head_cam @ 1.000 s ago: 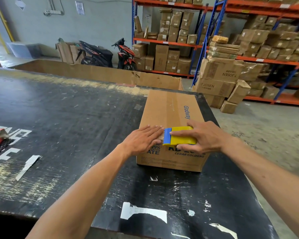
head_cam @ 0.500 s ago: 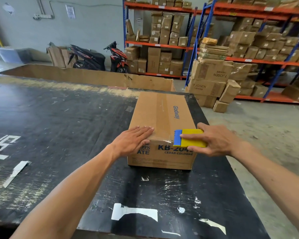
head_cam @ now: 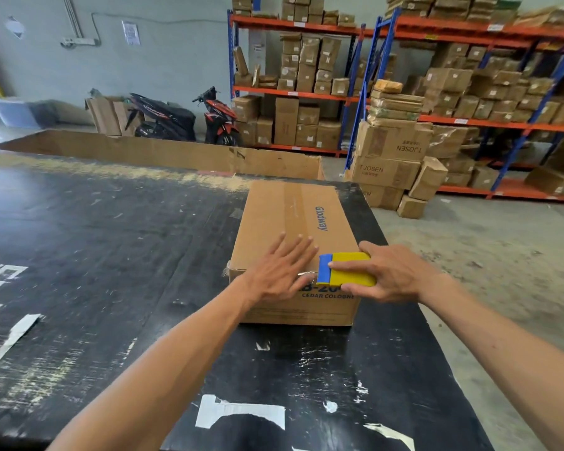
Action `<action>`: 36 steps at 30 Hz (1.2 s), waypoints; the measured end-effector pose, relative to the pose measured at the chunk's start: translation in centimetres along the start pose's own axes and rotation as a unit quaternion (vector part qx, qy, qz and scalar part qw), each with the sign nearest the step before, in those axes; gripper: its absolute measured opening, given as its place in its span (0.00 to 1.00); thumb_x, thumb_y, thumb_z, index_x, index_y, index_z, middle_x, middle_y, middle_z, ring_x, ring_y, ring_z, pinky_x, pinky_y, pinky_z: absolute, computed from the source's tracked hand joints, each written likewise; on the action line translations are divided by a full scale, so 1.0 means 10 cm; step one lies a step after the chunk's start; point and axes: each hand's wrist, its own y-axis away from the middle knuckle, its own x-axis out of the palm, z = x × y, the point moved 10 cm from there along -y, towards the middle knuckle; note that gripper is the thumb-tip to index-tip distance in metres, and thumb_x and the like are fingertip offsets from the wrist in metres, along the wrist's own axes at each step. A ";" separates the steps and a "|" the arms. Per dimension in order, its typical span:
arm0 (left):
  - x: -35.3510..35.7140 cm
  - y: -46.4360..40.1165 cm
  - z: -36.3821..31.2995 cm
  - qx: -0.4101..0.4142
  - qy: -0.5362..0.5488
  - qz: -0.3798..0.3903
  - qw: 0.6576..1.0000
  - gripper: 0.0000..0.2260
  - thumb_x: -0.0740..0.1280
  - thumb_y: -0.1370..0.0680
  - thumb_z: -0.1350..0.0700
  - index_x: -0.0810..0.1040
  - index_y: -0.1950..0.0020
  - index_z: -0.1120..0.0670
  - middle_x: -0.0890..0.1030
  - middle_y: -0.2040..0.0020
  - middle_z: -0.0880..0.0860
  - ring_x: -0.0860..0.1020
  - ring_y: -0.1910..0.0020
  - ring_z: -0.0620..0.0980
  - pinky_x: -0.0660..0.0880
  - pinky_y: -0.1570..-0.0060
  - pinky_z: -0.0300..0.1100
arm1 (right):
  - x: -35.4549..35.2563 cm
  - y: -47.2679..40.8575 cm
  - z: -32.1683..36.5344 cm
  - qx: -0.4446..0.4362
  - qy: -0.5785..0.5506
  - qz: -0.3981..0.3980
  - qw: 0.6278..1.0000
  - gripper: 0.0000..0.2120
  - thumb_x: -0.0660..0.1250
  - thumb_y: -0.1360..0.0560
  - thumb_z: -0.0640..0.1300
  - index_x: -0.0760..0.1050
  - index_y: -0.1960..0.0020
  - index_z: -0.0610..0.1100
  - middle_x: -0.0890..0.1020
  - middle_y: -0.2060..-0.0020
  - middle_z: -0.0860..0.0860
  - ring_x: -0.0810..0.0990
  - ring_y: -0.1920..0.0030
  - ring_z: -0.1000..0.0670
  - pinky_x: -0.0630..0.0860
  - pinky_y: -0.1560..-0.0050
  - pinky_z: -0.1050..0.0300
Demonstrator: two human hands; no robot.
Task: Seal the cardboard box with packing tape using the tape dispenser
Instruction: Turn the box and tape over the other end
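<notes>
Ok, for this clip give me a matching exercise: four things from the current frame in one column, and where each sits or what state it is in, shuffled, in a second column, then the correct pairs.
Things:
1. left hand
2. right hand
3. cardboard box
4. scooter

Place or state:
A. parked on the floor by the far wall
B. gripping the yellow and blue tool at the box's near right corner
C. lying on the black table, tape strip along its top
D. flat, fingers spread, pressing on the box top

Pairs: 1-D, 2-B, 3-C, 4-A
</notes>
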 end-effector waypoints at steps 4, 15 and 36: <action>0.20 -0.03 0.01 0.009 0.031 0.037 0.999 0.30 0.40 0.17 0.40 0.46 0.18 0.53 0.50 0.18 0.53 0.49 0.20 0.50 0.46 0.22 0.50 | -0.07 -0.02 0.05 -0.020 -0.005 -0.035 0.999 0.28 0.50 0.26 0.73 0.69 0.29 0.67 0.69 0.60 0.52 0.65 0.70 0.53 0.51 0.72 0.66; 0.21 -0.03 0.05 0.019 0.046 0.046 0.998 0.28 0.41 0.15 0.40 0.45 0.18 0.52 0.51 0.18 0.52 0.50 0.20 0.49 0.45 0.22 0.47 | -0.04 0.29 -0.11 -0.016 -0.008 -0.037 0.999 0.26 0.55 0.24 0.70 0.71 0.29 0.63 0.71 0.62 0.50 0.64 0.74 0.52 0.62 0.77 0.59; 0.15 0.08 0.11 0.053 0.060 0.035 0.996 0.36 0.33 0.21 0.34 0.50 0.18 0.52 0.54 0.19 0.52 0.53 0.20 0.50 0.49 0.22 0.48 | 0.10 0.64 -0.37 -0.024 -0.046 -0.014 0.999 0.27 0.57 0.22 0.69 0.61 0.25 0.66 0.71 0.58 0.51 0.72 0.70 0.48 0.74 0.73 0.51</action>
